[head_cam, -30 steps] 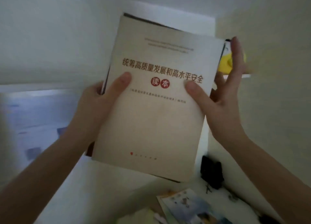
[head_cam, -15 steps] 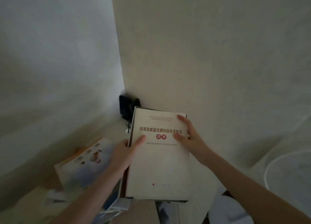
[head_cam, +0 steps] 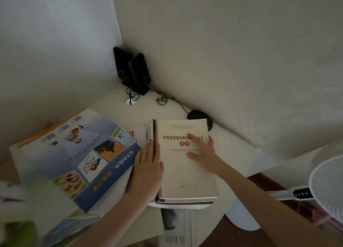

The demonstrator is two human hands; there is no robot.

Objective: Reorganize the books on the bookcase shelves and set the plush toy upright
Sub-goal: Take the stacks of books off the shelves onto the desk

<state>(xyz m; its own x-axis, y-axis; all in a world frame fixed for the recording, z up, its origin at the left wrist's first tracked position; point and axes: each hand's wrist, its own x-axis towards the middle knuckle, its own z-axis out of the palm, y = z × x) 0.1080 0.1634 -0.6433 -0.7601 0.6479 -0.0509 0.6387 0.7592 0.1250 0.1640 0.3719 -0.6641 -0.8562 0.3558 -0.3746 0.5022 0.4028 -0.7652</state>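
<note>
Cream book (head_cam: 187, 172) under spread right hand (head_cam: 203, 152); left hand (head_cam: 147, 170) flat against its side

I see dim cream walls (head_cam: 222, 42) meeting in a corner, a white desk (head_cam: 232, 141) below, black speakers (head_cam: 133, 72) tucked there, a white fan (head_cam: 328, 187) at right.

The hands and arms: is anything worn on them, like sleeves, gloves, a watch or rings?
Nothing worn shows. The left hand and right hand are bare, with no gloves, rings or watch. Both forearms are bare down to the picture's edge; no sleeve appears.
</note>
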